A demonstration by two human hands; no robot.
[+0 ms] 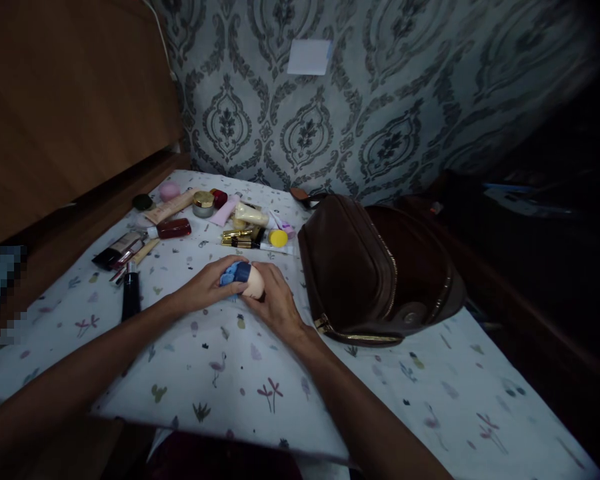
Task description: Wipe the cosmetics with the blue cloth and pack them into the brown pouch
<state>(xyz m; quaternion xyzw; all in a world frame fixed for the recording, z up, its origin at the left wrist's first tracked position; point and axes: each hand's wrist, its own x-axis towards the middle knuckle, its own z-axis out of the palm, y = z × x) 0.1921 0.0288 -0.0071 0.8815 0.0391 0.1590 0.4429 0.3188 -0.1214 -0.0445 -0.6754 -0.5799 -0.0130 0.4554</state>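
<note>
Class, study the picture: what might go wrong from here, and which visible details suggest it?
The blue-and-cream item, held between left hand and right hand, might slip if either grip loosens. The left forearm runs close by the black tube and could knock it. The bag is near the right forearm and might get nudged.

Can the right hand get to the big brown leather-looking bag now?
Probably yes: the bag sits beside the right hand, with nothing visible between them. But that hand's grip is on the rounded blue-and-cream thing, so the left hand would likely need to hold that alone.
</note>
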